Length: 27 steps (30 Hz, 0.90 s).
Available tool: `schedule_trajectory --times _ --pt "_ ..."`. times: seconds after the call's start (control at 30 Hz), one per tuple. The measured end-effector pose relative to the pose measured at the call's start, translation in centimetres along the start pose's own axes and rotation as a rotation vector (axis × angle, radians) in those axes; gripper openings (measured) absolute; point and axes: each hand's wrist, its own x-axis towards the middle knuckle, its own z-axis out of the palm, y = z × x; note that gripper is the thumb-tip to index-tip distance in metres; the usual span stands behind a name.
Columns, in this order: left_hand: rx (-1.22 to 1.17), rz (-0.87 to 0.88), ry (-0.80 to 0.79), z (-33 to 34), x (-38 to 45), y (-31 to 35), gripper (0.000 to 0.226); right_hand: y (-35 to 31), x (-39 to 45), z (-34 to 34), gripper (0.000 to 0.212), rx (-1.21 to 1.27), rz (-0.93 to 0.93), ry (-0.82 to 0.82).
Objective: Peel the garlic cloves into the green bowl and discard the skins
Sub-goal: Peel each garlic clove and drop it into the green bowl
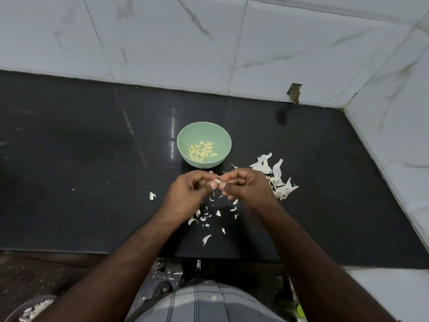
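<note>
just before the green bowl [204,145], left hand [188,194] and right hand [246,189] both pinch one garlic clove [217,181].

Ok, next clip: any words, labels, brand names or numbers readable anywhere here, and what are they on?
None. No readable text shows in this view.
The green bowl, the black counter and the wall tiles carry no print or labels.
The checked cloth at the bottom has only a pattern.
The hands hold a garlic clove, unmarked.
</note>
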Motion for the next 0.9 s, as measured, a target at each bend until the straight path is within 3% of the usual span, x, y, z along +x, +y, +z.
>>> schedule_trajectory --times 0.17,0.27,0.43,0.6,0.7,0.77,0.9 --pt "0.054 -0.068 0.070 0.1 0.1 -0.1 0.011 0.8 -0.1 0.2 0.009 -0.342 -0.082 0.119" --pt "0.053 -0.079 0.046 0.1 0.1 -0.2 0.016 0.9 -0.2 0.3 0.026 -0.617 -0.223 0.025" --pt "0.096 -0.071 0.039 0.1 0.1 -0.2 0.025 0.5 0.2 0.3 0.008 -0.462 -0.143 0.063" --pt "0.196 -0.107 0.150 -2.1 0.3 -0.2 0.041 -1.9 2.5 -0.1 0.013 -0.343 -0.152 0.198" --pt "0.299 -0.111 0.188 -3.5 0.5 -0.6 0.021 -4.1 4.9 0.5 0.008 -0.403 -0.226 0.234" --pt "0.360 -0.119 0.114 -4.4 0.4 -0.9 0.004 -5.2 6.1 1.0 0.014 -0.463 -0.251 0.233" --pt "0.495 -0.148 -0.086 -5.0 -0.4 -2.0 0.014 -4.8 5.3 1.6 0.017 -0.526 -0.256 0.183"
